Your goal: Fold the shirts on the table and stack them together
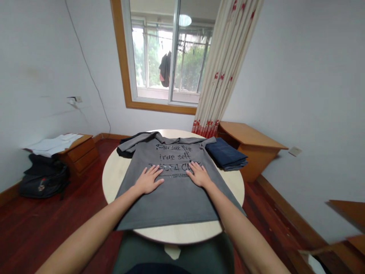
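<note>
A grey shirt [176, 199] is spread across a round table [111, 179], its neck turned toward twelve o'clock and its hem toward six, where a strip of bare tabletop is left uncovered. The lower corners are carried past the rim at about seven and four o'clock. The left hand [148, 179] is laid palm down at nine o'clock from the middle of the shirt, and the right hand [199, 175] at three, with part of the lettering [174, 156] covered by its fingertips. Both hands are opened wide, fingers spread, and nothing is grasped. The step in hand is judged to be the flattening of the cloth; whether the palms are being slid or merely rested cannot be told. At ten o'clock a black cloth [125, 153] is partly overlaid by one sleeve, and at two o'clock a pile of dark blue folded clothes [226, 154] is met by the other. For the next move, light and even pressure seems to be called for, with any stroke directed outward toward nine and three so that the front is not bunched. Care would be needed around two o'clock, where the pile could be dragged along if that sleeve were pulled
</note>
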Demonstrator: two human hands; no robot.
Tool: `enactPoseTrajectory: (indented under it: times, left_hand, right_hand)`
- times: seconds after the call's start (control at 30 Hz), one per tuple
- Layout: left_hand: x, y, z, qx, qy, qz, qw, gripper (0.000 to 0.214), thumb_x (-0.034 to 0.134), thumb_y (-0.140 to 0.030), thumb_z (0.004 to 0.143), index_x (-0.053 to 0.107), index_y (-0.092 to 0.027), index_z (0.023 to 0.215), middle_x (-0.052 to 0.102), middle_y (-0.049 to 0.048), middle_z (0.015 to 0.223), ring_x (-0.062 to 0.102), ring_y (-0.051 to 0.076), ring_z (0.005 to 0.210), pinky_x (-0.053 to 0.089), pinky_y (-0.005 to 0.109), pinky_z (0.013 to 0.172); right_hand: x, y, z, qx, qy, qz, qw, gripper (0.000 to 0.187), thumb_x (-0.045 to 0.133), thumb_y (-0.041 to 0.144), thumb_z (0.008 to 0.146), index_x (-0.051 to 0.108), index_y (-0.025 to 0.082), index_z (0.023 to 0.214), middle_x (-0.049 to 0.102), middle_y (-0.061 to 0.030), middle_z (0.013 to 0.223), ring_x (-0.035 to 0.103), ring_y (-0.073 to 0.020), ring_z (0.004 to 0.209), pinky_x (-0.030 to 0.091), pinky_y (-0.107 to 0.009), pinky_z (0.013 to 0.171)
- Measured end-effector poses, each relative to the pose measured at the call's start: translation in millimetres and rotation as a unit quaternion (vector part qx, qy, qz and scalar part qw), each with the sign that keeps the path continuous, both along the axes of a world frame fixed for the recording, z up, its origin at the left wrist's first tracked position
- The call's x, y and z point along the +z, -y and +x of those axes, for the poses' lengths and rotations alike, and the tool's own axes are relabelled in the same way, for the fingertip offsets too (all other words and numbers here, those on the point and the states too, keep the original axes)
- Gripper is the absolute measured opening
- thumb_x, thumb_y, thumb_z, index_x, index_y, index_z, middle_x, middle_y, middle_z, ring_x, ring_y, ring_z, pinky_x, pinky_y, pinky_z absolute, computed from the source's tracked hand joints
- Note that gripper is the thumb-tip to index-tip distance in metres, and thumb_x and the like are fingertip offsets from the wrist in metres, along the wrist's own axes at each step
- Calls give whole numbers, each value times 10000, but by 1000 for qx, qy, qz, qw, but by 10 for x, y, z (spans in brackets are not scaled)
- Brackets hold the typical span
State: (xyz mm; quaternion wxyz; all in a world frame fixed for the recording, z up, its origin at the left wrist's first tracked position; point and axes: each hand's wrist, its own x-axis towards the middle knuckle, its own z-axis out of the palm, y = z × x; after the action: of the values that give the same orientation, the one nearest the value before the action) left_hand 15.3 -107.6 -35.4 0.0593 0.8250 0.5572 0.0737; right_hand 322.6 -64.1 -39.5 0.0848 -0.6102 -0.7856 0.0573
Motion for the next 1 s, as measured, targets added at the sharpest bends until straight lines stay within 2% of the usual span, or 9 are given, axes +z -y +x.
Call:
enactPoseTrajectory:
  times: [0.2, 0.33, 0.5, 0.6, 0.67, 0.73, 0.83, 0.9, 1.0]
  left_hand:
    - [19, -120, -404, 85, -24, 12, 996, 690, 278, -639, 972, 338, -256, 1543, 232, 34, 1633, 183, 272, 1514, 170, 536, 1208]
    - [21, -160, -504, 127, -36, 10, 991, 702, 283, -628, 973, 329, -228, 1548, 225, 46, 1635, 181, 275, 1514, 176, 518, 1210]
    - [11, -111, -516, 124, -45, 10, 991, 691, 273, -607, 978, 322, -225, 1552, 219, 52, 1636, 177, 278, 1515, 184, 518, 1205]
    - [129, -162, -515, 109, -55, 10, 992, 700, 335, -612, 954, 386, -210, 1525, 310, 96, 1606, 280, 314, 1476, 275, 514, 1164]
    - [295, -302, -488, 95, -69, 1, 993, 676, 407, -623, 915, 531, -198, 1427, 480, 145, 1499, 441, 356, 1367, 396, 499, 1070]
    - [490, -522, -415, 105, -86, -26, 990, 607, 427, -628, 899, 691, -184, 1218, 647, 176, 1285, 591, 373, 1183, 479, 469, 945]
    - [680, -892, -205, 148, -92, -56, 983, 570, 410, -608, 918, 757, -160, 979, 713, 194, 1078, 664, 364, 1013, 508, 442, 850]
    - [657, -1078, -25, 128, -68, -10, 989, 509, 433, -559, 932, 736, -161, 1026, 696, 187, 1131, 644, 356, 1061, 497, 453, 882]
    - [422, -1209, 210, 50, -6, 73, 996, 446, 429, -492, 964, 660, -200, 1210, 612, 140, 1335, 544, 319, 1244, 421, 488, 1036]
  right_hand:
    - [-24, -75, 492, -102, 43, -10, 994, 710, 209, 609, 998, 284, 191, 1567, 199, -71, 1647, 165, -231, 1520, 132, -454, 1215]
    - [-9, -41, 508, -117, 60, -14, 991, 721, 201, 604, 998, 274, 170, 1569, 199, -67, 1647, 182, -232, 1516, 153, -453, 1212]
    - [58, 26, 447, -122, 87, -33, 988, 723, 207, 589, 998, 271, 150, 1569, 202, -87, 1645, 202, -268, 1508, 209, -488, 1189]
    - [216, -31, 439, -98, 105, -52, 988, 754, 308, 628, 962, 376, 133, 1527, 315, -151, 1600, 325, -335, 1449, 315, -492, 1126]
    - [395, -187, 440, -77, 95, -66, 990, 714, 394, 654, 924, 574, 140, 1385, 534, -185, 1442, 513, -352, 1302, 416, -443, 1033]
    - [597, -458, 458, -88, 57, -59, 993, 619, 423, 646, 915, 720, 166, 1168, 698, -174, 1195, 645, -319, 1111, 480, -381, 922]
    - [841, -1022, 576, -154, -29, 33, 987, 508, 450, 568, 928, 749, 188, 1084, 736, -142, 1091, 674, -282, 1043, 497, -328, 858]
    - [919, -1420, 737, -199, -75, 85, 973, 441, 499, 502, 915, 752, 187, 1091, 730, -141, 1124, 665, -276, 1074, 493, -316, 876]
    - [922, -1910, 1049, -270, -165, 93, 944, 335, 625, 431, 842, 780, 185, 1008, 735, -139, 1118, 652, -289, 1114, 484, -323, 926]
